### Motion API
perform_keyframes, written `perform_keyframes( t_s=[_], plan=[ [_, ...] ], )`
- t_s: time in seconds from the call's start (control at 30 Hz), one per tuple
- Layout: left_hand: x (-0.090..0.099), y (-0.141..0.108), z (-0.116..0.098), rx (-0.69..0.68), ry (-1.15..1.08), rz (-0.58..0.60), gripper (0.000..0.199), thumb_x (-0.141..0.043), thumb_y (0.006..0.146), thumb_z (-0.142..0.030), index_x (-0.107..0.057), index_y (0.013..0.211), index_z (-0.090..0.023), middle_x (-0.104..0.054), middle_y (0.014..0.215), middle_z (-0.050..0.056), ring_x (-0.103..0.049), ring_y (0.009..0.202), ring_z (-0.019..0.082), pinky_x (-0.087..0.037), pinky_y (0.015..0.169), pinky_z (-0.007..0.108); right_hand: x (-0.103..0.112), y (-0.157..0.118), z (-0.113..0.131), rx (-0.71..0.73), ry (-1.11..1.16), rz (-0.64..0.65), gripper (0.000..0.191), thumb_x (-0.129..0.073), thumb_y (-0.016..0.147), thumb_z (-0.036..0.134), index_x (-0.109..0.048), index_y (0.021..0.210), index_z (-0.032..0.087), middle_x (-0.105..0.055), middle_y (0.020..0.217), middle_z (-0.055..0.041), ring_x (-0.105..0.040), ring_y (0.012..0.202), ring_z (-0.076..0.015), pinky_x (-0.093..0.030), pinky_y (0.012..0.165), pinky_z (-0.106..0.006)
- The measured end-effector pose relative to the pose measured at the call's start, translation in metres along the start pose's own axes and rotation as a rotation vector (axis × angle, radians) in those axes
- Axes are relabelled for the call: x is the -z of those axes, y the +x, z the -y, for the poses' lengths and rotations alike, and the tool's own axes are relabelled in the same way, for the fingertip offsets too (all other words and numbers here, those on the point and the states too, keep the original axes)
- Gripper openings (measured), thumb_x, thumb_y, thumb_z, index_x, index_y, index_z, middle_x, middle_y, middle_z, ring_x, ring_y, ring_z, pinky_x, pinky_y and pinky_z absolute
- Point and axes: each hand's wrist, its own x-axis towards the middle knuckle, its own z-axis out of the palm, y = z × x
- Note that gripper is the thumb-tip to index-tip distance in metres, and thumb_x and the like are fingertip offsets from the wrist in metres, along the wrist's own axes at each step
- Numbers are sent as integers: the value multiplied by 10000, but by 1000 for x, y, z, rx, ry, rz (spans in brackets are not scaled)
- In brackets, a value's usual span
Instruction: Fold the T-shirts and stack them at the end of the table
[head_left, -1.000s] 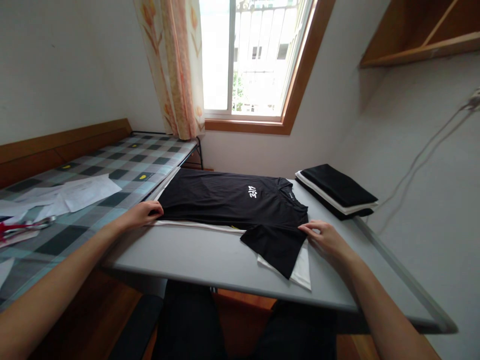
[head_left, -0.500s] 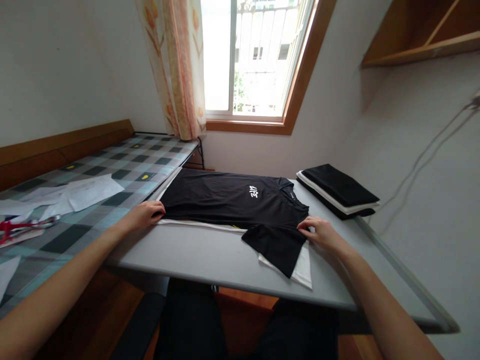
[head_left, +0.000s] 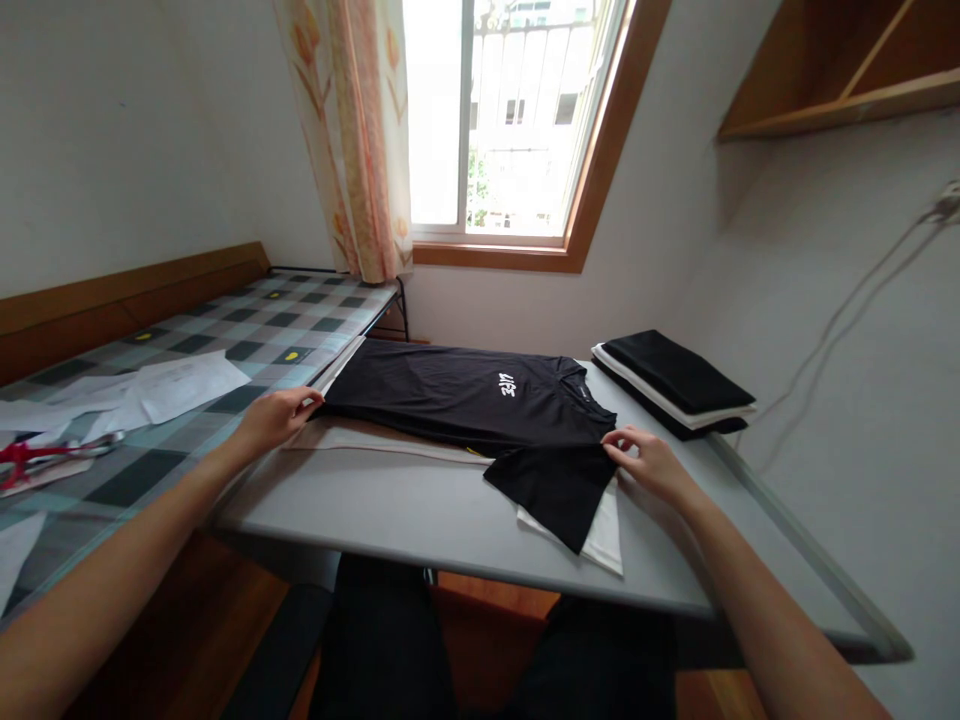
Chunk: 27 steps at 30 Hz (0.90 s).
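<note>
The left hand (head_left: 280, 416) pinches the black T-shirt (head_left: 442, 390) by its hem, the right hand (head_left: 649, 462) its shoulder. Beyond the right lie folded garments (head_left: 670, 374).

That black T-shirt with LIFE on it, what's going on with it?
A person is holding the black T-shirt by its near side, with one hand at each end. The left hand pinches the bottom corner, which looks slightly lifted, and the right hand pinches it near the shoulder. The T-shirt is spread over a white shirt on the gray table. A folded clothes stack sits beyond the right hand.
</note>
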Motion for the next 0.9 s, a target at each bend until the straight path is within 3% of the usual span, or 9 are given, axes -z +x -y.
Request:
perform_keyframes(
  t_s=[0.1, 0.33, 0.53, 0.63, 0.73, 0.9],
  plan=[
    [5, 3, 2, 65, -42, 28, 370, -425, 858, -479, -661, 978, -220, -715, 851, 62, -649, 735, 234, -436, 663, 295, 1, 3, -3, -46, 49, -28, 285, -557, 766, 466, -677, 763, 208, -687, 730, -70, -623, 672, -219, -481, 650, -334],
    [4, 4, 13, 28, -133, 93, 367, -438, 840, -496, -645, 936, -209, -691, 759, 37, -606, 640, 198, -424, 628, 272, -2, 1, -17, -121, 203, -45, 382, -567, 759, 562, -651, 802, 191, -702, 776, -95, -644, 704, -234, -496, 626, -331],
    [-8, -6, 3, -113, 36, 193, 253, -457, 857, -357, -679, 870, -235, -712, 892, 47, -631, 746, 206, -428, 670, 280, -10, -5, -16, -63, 95, 28, 280, -538, 799, 450, -667, 802, 201, -712, 788, -76, -631, 681, -212, -479, 629, -323],
    [-10, -5, -18, -295, 95, 130, 207, -507, 854, -322, -686, 846, -219, -691, 963, 61, -619, 834, 212, -448, 766, 305, -15, -3, -11, -7, -53, 8, 188, -560, 770, 361, -684, 779, 220, -722, 817, -73, -641, 759, -238, -480, 693, -353],
    [-16, 4, -53, -432, 25, 37, 181, -559, 861, -324, -696, 901, -213, -676, 1001, 66, -601, 900, 206, -448, 853, 324, -20, 6, 0, 59, -131, -34, 161, -576, 776, 323, -711, 811, 243, -730, 895, -69, -643, 866, -262, -473, 782, -394],
    [-43, 27, -124, -568, -212, 148, 185, -573, 906, -321, -704, 942, -196, -682, 947, 54, -612, 865, 173, -449, 825, 285, -32, 32, 28, 189, 8, 97, 205, -603, 818, 387, -748, 804, 244, -717, 921, -68, -638, 874, -240, -470, 842, -387]
  ],
)
